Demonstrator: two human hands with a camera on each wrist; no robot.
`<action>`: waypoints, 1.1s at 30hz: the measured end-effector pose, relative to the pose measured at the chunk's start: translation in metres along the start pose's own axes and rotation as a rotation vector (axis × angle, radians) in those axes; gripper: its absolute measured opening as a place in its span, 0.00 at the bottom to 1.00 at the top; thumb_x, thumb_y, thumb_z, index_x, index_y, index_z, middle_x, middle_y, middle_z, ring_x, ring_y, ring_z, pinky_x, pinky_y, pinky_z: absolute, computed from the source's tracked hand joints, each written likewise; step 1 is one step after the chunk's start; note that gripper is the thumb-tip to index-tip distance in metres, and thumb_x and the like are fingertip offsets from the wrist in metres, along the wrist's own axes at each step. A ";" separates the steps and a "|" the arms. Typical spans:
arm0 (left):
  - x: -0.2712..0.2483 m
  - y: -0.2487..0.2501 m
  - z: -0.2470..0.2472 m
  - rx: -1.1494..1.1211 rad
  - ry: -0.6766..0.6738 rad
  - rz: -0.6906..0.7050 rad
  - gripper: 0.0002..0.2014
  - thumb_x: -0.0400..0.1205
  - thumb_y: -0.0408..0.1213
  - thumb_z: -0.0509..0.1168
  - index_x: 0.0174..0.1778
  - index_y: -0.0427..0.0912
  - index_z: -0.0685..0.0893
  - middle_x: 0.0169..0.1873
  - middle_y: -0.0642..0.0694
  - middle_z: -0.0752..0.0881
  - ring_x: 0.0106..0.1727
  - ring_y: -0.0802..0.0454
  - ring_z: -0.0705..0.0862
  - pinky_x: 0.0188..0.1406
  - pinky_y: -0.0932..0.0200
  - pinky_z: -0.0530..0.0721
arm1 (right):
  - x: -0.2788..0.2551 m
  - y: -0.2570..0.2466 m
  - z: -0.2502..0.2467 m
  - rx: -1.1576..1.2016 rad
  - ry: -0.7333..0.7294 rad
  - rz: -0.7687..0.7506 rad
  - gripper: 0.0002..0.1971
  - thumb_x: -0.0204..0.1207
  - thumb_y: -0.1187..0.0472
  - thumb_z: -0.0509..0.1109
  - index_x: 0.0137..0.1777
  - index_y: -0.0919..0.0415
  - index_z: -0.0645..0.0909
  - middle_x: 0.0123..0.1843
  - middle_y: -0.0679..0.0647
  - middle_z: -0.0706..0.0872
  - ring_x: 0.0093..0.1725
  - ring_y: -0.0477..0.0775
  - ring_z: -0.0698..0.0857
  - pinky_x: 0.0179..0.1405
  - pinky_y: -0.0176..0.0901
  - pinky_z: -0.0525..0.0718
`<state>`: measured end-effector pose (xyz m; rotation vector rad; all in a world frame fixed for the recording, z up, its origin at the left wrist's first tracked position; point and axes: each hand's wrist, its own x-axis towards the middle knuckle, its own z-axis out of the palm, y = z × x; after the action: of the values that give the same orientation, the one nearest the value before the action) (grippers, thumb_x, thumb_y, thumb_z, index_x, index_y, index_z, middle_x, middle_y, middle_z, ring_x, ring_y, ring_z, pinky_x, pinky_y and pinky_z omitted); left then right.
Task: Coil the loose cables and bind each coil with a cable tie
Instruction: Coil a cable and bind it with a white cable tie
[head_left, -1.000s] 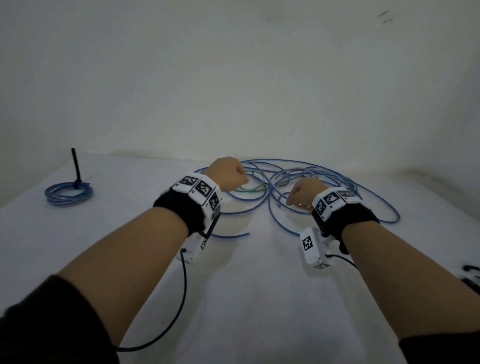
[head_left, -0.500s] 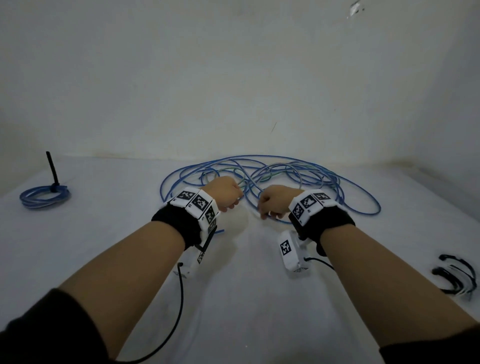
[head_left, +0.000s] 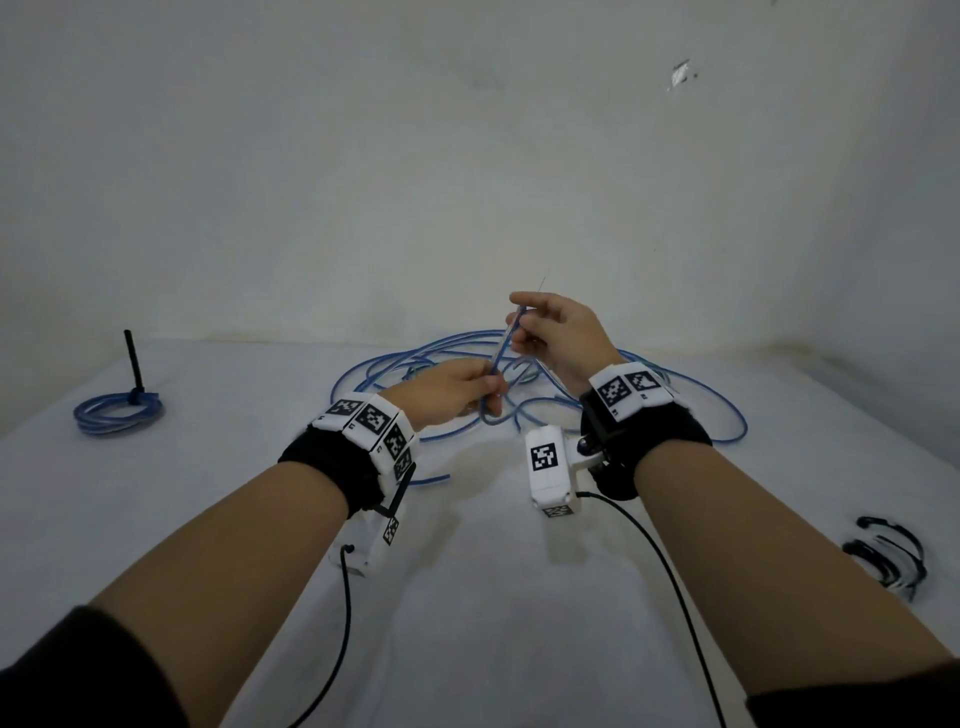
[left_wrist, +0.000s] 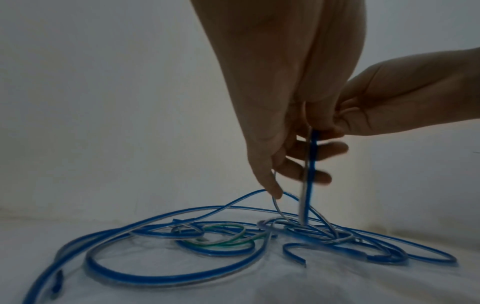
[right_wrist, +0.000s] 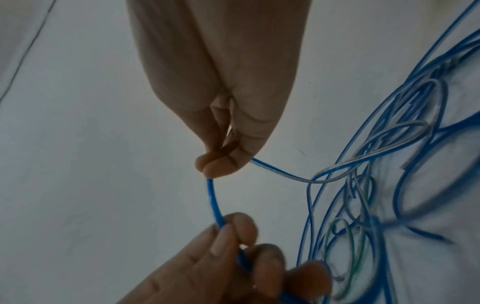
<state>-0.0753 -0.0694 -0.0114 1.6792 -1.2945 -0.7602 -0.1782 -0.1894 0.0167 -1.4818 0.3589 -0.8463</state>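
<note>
A tangle of loose blue cables (head_left: 540, 410) (left_wrist: 166, 234) (right_wrist: 389, 185) lies on the white table, with a thin green cable (left_wrist: 228, 242) among them. My right hand (head_left: 550, 332) (right_wrist: 221, 166) is raised above the pile and pinches a blue cable strand (head_left: 503, 348) (right_wrist: 214, 203) between thumb and fingers. My left hand (head_left: 467, 389) (right_wrist: 233, 246) is lower and pinches the same strand a short way down. The strand (left_wrist: 307, 181) runs taut between the two hands and down into the pile.
A bound blue coil (head_left: 117, 413) with a black tie tail (head_left: 132, 358) standing up sits at the far left. Black cable ties (head_left: 888, 556) lie near the right edge. A pale wall stands close behind the table (head_left: 467, 623).
Both hands have risen off the table. The right hand has lifted a blue strand well above the pile, and the left hand now pinches it lower down.
</note>
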 end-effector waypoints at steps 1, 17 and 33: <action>-0.001 0.000 -0.003 -0.046 0.051 0.052 0.11 0.87 0.34 0.53 0.42 0.45 0.78 0.33 0.48 0.79 0.38 0.55 0.80 0.51 0.54 0.76 | 0.000 -0.001 0.001 0.030 -0.004 -0.003 0.15 0.80 0.78 0.57 0.66 0.72 0.75 0.41 0.58 0.82 0.26 0.43 0.83 0.33 0.34 0.86; -0.035 0.039 -0.028 -0.256 0.127 0.243 0.20 0.87 0.46 0.53 0.34 0.38 0.78 0.16 0.53 0.66 0.19 0.58 0.60 0.21 0.64 0.58 | 0.008 0.022 0.028 -0.647 0.066 -0.271 0.12 0.79 0.61 0.68 0.60 0.62 0.81 0.48 0.54 0.80 0.42 0.61 0.84 0.45 0.56 0.86; -0.034 -0.004 -0.035 -0.072 0.205 0.199 0.13 0.88 0.35 0.52 0.44 0.41 0.81 0.34 0.47 0.87 0.37 0.59 0.86 0.47 0.63 0.82 | 0.011 -0.001 0.022 -0.559 0.276 -0.191 0.09 0.80 0.58 0.67 0.41 0.62 0.80 0.26 0.49 0.84 0.21 0.39 0.78 0.32 0.37 0.80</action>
<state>-0.0527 -0.0267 -0.0004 1.5027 -1.2522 -0.4976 -0.1560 -0.1811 0.0230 -1.9390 0.7105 -1.1711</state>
